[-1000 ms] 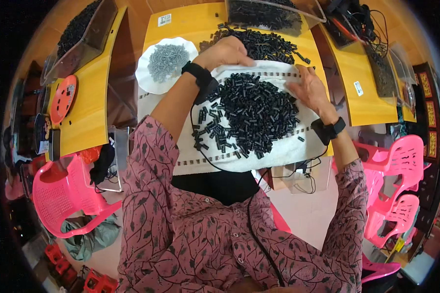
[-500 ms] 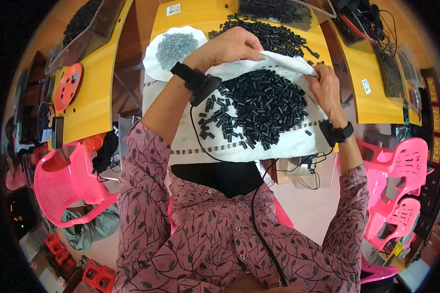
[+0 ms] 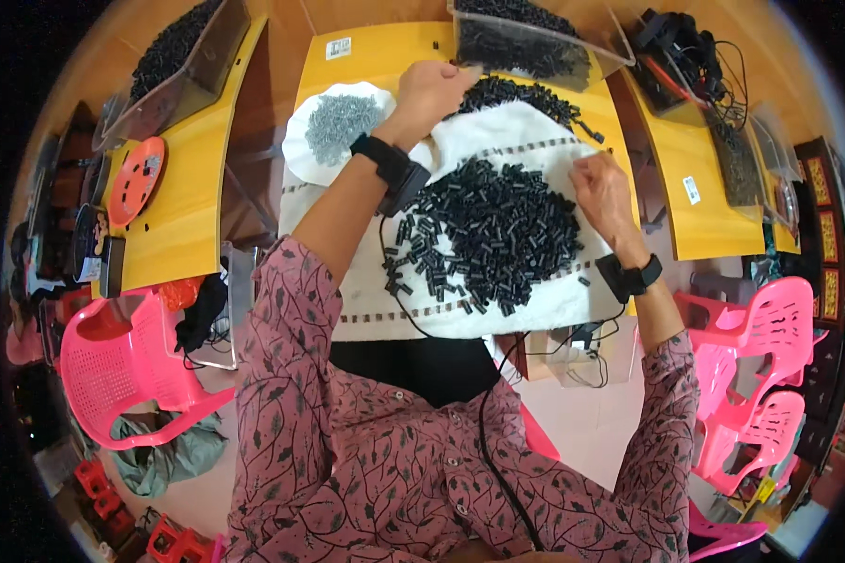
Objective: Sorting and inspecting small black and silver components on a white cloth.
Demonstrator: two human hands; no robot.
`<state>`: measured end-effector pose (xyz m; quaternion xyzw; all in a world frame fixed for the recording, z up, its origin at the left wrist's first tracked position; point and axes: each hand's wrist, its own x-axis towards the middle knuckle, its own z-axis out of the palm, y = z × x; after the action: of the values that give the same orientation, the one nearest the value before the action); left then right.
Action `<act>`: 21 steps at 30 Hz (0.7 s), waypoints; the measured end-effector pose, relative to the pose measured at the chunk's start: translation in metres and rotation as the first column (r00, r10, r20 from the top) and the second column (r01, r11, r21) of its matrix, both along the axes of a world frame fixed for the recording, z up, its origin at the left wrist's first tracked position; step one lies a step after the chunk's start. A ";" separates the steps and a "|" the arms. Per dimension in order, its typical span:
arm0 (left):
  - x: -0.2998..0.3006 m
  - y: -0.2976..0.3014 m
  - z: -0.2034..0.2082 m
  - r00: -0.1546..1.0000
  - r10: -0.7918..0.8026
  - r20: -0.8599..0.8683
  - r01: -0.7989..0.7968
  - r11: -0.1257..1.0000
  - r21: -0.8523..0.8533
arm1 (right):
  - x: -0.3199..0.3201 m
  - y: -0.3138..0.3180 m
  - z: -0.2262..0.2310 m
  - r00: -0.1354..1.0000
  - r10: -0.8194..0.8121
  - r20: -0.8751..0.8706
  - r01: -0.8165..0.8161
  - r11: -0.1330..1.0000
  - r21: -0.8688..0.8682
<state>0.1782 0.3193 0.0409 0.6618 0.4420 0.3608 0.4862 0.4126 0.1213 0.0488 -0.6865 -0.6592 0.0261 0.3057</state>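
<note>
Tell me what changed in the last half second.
The left hand moved leftward and away from the body; whether it holds the white cloth is unclear. The cloth's far edge spread farther out. The right hand, central black pile and scalloped plate stayed put.

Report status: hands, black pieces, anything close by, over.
Left hand by far black pile; right hand curled at right of white cloth, grip unclear. Black pieces heaped on cloth. White dish close left of left hand.

I'm seeing a white towel with rows of dark dashes, black tubes, and a white plate with silvery-grey pieces. Dark leafy vines are running over the dusty-pink shirt; the table is showing yellow, the chairs hot pink.
</note>
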 end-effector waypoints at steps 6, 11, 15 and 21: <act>0.034 0.031 0.049 0.892 0.121 0.435 0.077 0.908 -0.411 | 0.002 -0.010 0.016 0.995 -0.093 0.039 0.098 0.976 -0.193; 0.055 0.056 0.046 0.766 0.168 0.620 0.134 0.902 -0.410 | 0.000 -0.011 0.019 1.000 -0.003 -0.002 0.003 0.989 -0.151; 0.062 0.063 0.053 0.726 0.250 0.641 0.134 0.862 -0.488 | 0.001 -0.010 0.018 0.999 0.002 -0.047 -0.010 0.984 -0.179; 0.053 0.061 0.040 0.673 0.244 0.698 0.139 0.886 -0.443 | -0.006 0.002 0.019 0.987 -0.054 -0.151 0.035 0.991 -0.126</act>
<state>0.2310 0.3807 0.0805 0.3103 0.2997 0.4953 0.7540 0.4070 0.1231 0.0675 -0.7146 -0.6151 0.1129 0.3134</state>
